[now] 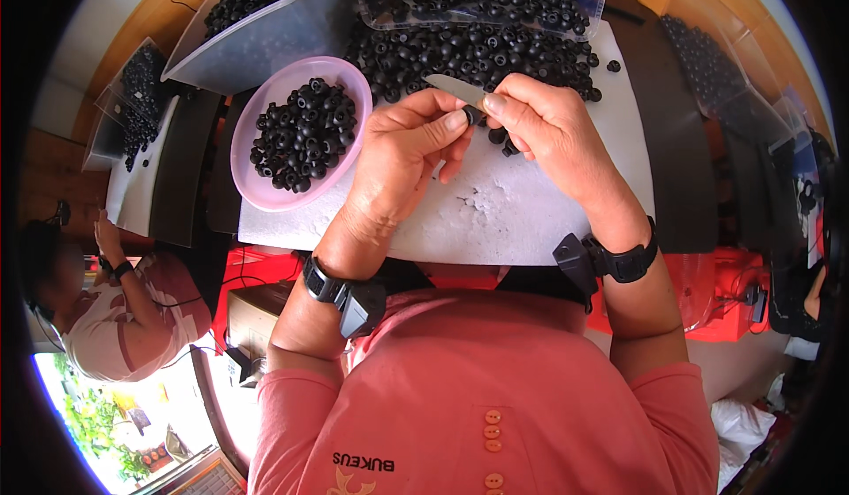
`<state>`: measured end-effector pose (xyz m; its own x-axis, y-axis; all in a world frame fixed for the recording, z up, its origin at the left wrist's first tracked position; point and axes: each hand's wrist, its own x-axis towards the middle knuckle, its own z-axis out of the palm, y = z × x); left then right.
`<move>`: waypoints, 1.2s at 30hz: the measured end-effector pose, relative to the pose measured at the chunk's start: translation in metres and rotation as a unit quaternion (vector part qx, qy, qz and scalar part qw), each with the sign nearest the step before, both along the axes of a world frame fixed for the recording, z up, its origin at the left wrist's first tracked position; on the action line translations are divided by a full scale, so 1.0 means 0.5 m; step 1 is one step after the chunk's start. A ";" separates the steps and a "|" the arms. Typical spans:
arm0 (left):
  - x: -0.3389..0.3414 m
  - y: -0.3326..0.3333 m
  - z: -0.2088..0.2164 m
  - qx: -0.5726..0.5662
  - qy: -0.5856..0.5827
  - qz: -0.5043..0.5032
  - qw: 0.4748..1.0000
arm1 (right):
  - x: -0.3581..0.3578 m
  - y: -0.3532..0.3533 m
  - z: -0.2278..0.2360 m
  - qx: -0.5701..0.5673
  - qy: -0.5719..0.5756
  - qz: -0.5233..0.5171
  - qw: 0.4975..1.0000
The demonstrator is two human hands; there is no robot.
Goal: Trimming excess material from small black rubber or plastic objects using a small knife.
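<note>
My left hand [402, 145] is closed, pinching a small black ring-like part [473, 115] between thumb and fingers. In my right hand [553, 123] is a knife with a short metal blade [451, 86], which points left, just above the pinched part. A few more black parts [498, 136] show below my right fingers; whether they are held or lie on the table is unclear. Left of my left hand stands a pink oval bowl [244, 172] with many black hollow parts [305, 137] in it. Beyond both hands, a large loose heap of similar parts [442, 48] covers the table.
A white sheet [531, 230] with dark crumbs covers the table. Clear plastic bins [274, 39] of black parts stand at the back, one tipped toward the heap. To the left, another person [133, 318] sits near a second table. Red stools [730, 296] stand at the right.
</note>
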<state>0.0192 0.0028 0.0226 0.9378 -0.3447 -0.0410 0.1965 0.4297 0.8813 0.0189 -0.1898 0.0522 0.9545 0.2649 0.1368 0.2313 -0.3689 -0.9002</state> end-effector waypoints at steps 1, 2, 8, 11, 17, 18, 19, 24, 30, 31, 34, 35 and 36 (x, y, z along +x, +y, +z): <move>-0.001 -0.002 0.001 -0.004 -0.002 0.002 1.000 | 0.000 0.000 0.000 -0.001 -0.001 0.001 1.000; -0.002 -0.003 0.002 -0.007 -0.004 0.004 1.000 | 0.000 0.001 0.000 -0.001 -0.001 0.002 1.000; -0.003 0.000 0.003 -0.013 -0.002 -0.001 1.000 | 0.002 0.002 -0.003 -0.003 -0.022 0.014 1.000; -0.002 0.006 -0.002 -0.021 0.001 -0.006 1.000 | 0.000 0.004 -0.004 -0.003 -0.029 0.022 0.999; -0.005 0.011 -0.001 -0.021 0.034 0.005 0.999 | -0.004 0.009 -0.014 0.001 -0.067 0.066 0.996; -0.002 0.009 -0.002 -0.036 0.030 0.016 0.999 | -0.006 0.009 -0.017 0.002 -0.075 0.085 0.994; 0.005 0.006 -0.002 -0.051 0.027 0.027 0.998 | -0.015 0.018 -0.018 -0.019 -0.092 0.139 0.986; 0.003 0.006 0.001 -0.072 0.017 0.005 0.997 | 0.002 -0.001 -0.004 0.093 -0.017 0.019 0.995; -0.002 0.001 0.009 -0.068 0.009 0.014 0.998 | 0.007 0.006 -0.008 0.102 -0.031 -0.006 0.994; -0.002 0.001 0.008 -0.063 0.005 0.012 0.998 | 0.006 0.006 -0.007 0.095 -0.026 -0.006 0.995; -0.002 0.001 0.006 -0.052 -0.003 0.008 0.999 | 0.004 0.006 -0.004 0.085 -0.018 -0.004 0.996; -0.002 0.001 0.006 -0.050 -0.005 0.010 0.999 | 0.004 0.008 -0.006 0.089 -0.020 -0.003 0.996; -0.003 0.001 0.007 -0.048 -0.006 0.011 0.999 | 0.003 0.010 -0.008 0.093 -0.023 -0.002 0.995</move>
<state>0.0175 0.0032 0.0258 0.9457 -0.3251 0.0034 0.1748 0.5172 0.8378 0.0206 -0.1849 0.0482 0.9470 0.2279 0.2262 0.2726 -0.1981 -0.9415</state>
